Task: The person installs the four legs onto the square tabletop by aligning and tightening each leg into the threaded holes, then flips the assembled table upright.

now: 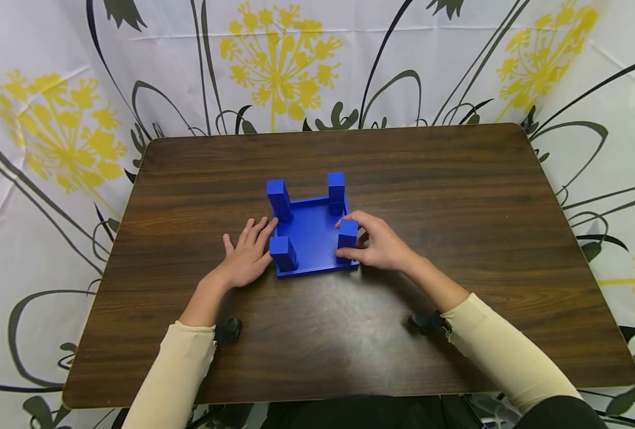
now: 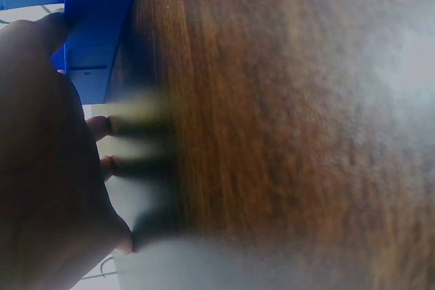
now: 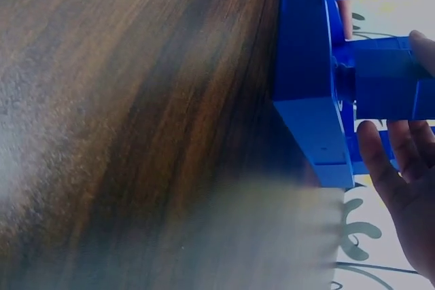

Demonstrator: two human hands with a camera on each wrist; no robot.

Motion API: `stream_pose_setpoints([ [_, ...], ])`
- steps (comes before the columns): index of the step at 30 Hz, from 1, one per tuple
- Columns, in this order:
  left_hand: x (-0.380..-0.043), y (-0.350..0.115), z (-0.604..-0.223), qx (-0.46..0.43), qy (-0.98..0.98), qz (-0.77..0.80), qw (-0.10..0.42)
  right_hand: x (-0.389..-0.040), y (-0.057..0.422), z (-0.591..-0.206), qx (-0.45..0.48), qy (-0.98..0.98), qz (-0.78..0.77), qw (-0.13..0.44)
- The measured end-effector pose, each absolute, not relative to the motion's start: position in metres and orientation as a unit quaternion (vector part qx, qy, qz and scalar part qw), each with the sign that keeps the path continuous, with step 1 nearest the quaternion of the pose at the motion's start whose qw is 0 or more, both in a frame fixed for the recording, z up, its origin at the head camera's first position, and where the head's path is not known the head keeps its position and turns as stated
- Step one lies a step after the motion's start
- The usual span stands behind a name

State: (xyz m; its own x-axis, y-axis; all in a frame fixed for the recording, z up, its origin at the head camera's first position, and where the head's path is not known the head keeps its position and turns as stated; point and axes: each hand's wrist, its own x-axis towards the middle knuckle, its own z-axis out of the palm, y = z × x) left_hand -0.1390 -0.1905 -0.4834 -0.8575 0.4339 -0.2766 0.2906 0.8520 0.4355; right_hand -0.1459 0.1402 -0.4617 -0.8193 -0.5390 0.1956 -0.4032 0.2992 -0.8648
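Observation:
A blue square tabletop (image 1: 314, 238) with a raised rim lies upside down on the desk, a blue leg standing at each corner. My right hand (image 1: 386, 243) grips the near right leg (image 1: 347, 232) between thumb and fingers. The right wrist view shows a narrow neck (image 3: 345, 83) between this leg and the tabletop's corner. My left hand (image 1: 245, 257) lies with fingers spread against the tabletop's left side, close to the near left leg (image 1: 283, 253). At the back stand the far left leg (image 1: 279, 199) and the far right leg (image 1: 336, 189).
The brown wooden desk (image 1: 446, 190) reaches well past the blue piece on all sides. Behind it hangs a white cloth (image 1: 177, 53) with yellow flowers and dark stems. A dark wrist camera (image 1: 228, 329) sits by the left sleeve, another camera (image 1: 424, 322) by the right.

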Motion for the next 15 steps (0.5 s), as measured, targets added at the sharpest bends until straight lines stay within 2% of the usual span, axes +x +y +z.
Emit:
stream_pose_setpoints([
  [6, -0.1389, -0.1904, -0.4839, 0.191, 0.944, 0.194, 0.185, -0.1485, 0.1428, -0.4586, -0.315, 0.791, -0.516, 0.094],
  [15, -0.1393, -0.1898, -0.484, 0.191, 0.944, 0.195, 0.186, -0.1506, 0.1478, -0.4552, -0.327, 0.721, -0.585, 0.174],
])
